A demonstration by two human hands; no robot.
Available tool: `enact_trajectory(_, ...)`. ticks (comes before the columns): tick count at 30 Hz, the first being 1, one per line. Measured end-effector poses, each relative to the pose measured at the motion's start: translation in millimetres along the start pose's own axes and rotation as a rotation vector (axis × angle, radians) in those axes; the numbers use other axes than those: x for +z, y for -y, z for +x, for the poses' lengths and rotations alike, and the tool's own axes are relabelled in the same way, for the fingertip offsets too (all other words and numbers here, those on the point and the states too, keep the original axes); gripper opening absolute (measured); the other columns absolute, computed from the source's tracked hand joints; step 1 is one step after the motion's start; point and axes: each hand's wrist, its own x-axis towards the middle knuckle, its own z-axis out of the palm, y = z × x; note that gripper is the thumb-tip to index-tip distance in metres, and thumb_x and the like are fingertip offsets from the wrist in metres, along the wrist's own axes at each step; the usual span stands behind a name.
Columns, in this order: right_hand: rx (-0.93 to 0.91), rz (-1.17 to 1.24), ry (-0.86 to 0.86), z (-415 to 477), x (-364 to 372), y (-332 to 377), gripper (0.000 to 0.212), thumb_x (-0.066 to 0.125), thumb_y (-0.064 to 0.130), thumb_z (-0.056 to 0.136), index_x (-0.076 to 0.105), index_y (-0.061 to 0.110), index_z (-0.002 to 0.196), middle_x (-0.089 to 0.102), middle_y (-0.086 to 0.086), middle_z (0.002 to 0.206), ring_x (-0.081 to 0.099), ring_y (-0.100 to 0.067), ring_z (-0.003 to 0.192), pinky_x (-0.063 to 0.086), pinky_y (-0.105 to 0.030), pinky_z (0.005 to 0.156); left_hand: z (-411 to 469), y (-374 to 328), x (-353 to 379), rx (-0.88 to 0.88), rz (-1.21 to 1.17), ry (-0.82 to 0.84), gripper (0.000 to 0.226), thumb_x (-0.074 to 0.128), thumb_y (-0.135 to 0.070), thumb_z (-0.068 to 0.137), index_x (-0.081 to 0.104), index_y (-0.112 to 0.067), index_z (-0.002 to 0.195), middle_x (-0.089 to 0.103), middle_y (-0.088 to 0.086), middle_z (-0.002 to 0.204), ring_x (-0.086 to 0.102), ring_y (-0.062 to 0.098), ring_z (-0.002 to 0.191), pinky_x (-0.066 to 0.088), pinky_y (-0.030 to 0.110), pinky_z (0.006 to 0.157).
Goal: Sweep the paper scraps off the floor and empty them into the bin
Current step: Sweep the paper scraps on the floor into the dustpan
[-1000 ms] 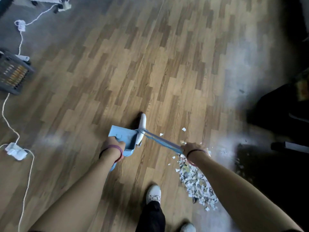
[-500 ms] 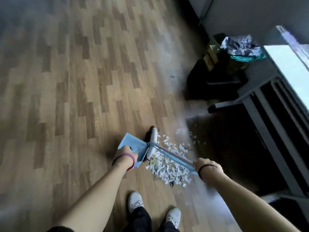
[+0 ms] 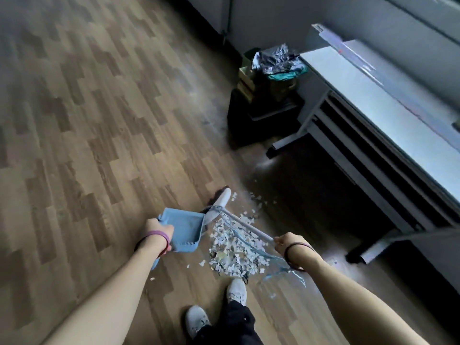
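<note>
A heap of white paper scraps (image 3: 235, 252) lies on the wood floor just ahead of my feet, with a few strays (image 3: 256, 199) farther out. My left hand (image 3: 156, 229) grips the handle of a blue dustpan (image 3: 184, 226), which sits left of the heap. My right hand (image 3: 286, 244) holds the thin handle of a small broom (image 3: 219, 202); its white head rests on the floor beyond the heap, beside the pan. A bin (image 3: 276, 78) stuffed with crumpled wrapping stands by the wall at the upper right.
A grey desk (image 3: 373, 100) with metal legs runs along the right side, its foot (image 3: 278, 145) reaching onto the floor near the scraps. A dark box (image 3: 251, 120) sits under the bin. My white shoes (image 3: 236, 291) are just behind the heap.
The view has swung right, bringing the desk and bin into sight. The broom head has pulled the scraps into a tighter heap beside the dustpan. Both hands keep their hold.
</note>
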Motion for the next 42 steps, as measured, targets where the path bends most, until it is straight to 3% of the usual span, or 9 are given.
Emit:
enact_trajectory(6, 0.020, 0.196, -0.075, 44, -32, 27, 0.026, 0.049, 0.025, 0.084, 0.069, 0.020, 0.100, 0.066, -0.003, 0.081, 0.060, -0.022, 0.068, 0.042, -0.024, 0.063, 12, -31, -9, 0.053, 0.039, -0.027, 0.006, 0.053, -0.007, 0.082, 0.057, -0.007, 0.077, 0.052, 0.009, 0.053, 0.051, 0.021, 0.034, 0.033, 0.013, 0.029)
enact_trajectory(11, 0.009, 0.210, -0.084, 114, -70, 60, 0.031, 0.050, 0.024, 0.081, 0.067, 0.018, 0.106, 0.065, -0.004, 0.083, 0.061, -0.022, 0.067, 0.040, -0.022, 0.056, 44, -57, -13, 0.065, 0.125, -0.042, 0.014, 0.058, -0.011, 0.078, 0.054, -0.011, 0.065, 0.062, 0.018, 0.062, 0.070, 0.037, 0.067, 0.043, 0.027, 0.056)
enact_trajectory(22, 0.016, 0.332, 0.157, 160, -61, 82, 0.038, 0.048, 0.002, 0.090, 0.050, 0.000, 0.128, 0.060, -0.020, 0.113, 0.051, -0.021, 0.076, 0.041, -0.017, 0.048, 98, -80, 8, 0.045, 0.190, 0.038, 0.008, 0.054, -0.017, 0.080, 0.057, -0.020, 0.075, 0.063, 0.010, 0.055, 0.064, 0.027, 0.047, 0.039, 0.019, 0.045)
enact_trajectory(26, 0.199, 0.315, 0.100, 120, -14, 83, 0.036, 0.032, 0.022, 0.099, 0.049, 0.005, 0.126, 0.061, -0.015, 0.116, 0.061, -0.028, 0.096, 0.043, -0.022, 0.069, 105, -80, 5, 0.098, 0.290, 0.123, 0.006, 0.054, -0.017, 0.082, 0.059, -0.018, 0.079, 0.063, 0.009, 0.054, 0.063, 0.026, 0.043, 0.040, 0.019, 0.043)
enact_trajectory(28, 0.226, 0.359, 0.123, 94, 16, 88, 0.032, 0.032, 0.028, 0.099, 0.052, 0.009, 0.117, 0.062, -0.011, 0.100, 0.059, -0.028, 0.094, 0.034, -0.020, 0.057, 104, -81, -1, 0.136, 0.345, 0.159, 0.006, 0.054, -0.017, 0.082, 0.059, -0.017, 0.078, 0.064, 0.008, 0.055, 0.066, 0.027, 0.048, 0.046, 0.021, 0.046)
enact_trajectory(32, 0.094, 0.301, 0.261, 29, 43, 102, 0.005, 0.045, 0.017, 0.095, 0.048, 0.019, 0.099, 0.038, 0.004, 0.067, 0.044, -0.014, 0.061, 0.041, -0.020, 0.053, 94, -81, -16, 0.204, 0.408, 0.225, 0.008, 0.054, -0.014, 0.082, 0.058, -0.014, 0.076, 0.064, 0.012, 0.059, 0.065, 0.027, 0.049, 0.049, 0.024, 0.042)
enact_trajectory(36, 0.049, -0.306, 0.401, -38, 49, 129, 0.017, 0.047, 0.028, 0.095, 0.051, 0.017, 0.083, 0.041, 0.001, 0.065, 0.044, -0.015, 0.061, 0.040, -0.026, 0.062, 80, -82, -30, 0.251, 0.443, 0.287, 0.008, 0.053, -0.013, 0.082, 0.059, -0.010, 0.077, 0.059, 0.009, 0.048, 0.066, 0.025, 0.047, 0.045, 0.020, 0.040)
enact_trajectory(39, 0.141, -0.034, 0.317, -53, 28, 136, 0.022, 0.050, 0.021, 0.094, 0.047, 0.014, 0.073, 0.039, -0.003, 0.065, 0.036, -0.016, 0.055, 0.035, -0.023, 0.053, 74, -86, -33, 0.296, 0.502, 0.310, 0.010, 0.052, -0.012, 0.084, 0.059, -0.007, 0.079, 0.057, 0.012, 0.048, 0.053, 0.020, 0.030, 0.039, 0.017, 0.032)
enact_trajectory(42, 0.277, 0.438, 0.176, -38, 19, 122, 0.008, 0.053, 0.014, 0.091, 0.052, 0.018, 0.084, 0.050, -0.003, 0.083, 0.046, -0.019, 0.082, 0.039, -0.023, 0.071, 72, -95, -29, 0.337, 0.535, 0.297, 0.013, 0.052, -0.012, 0.082, 0.061, -0.004, 0.079, 0.055, 0.013, 0.044, 0.043, 0.017, 0.017, 0.036, 0.016, 0.029)
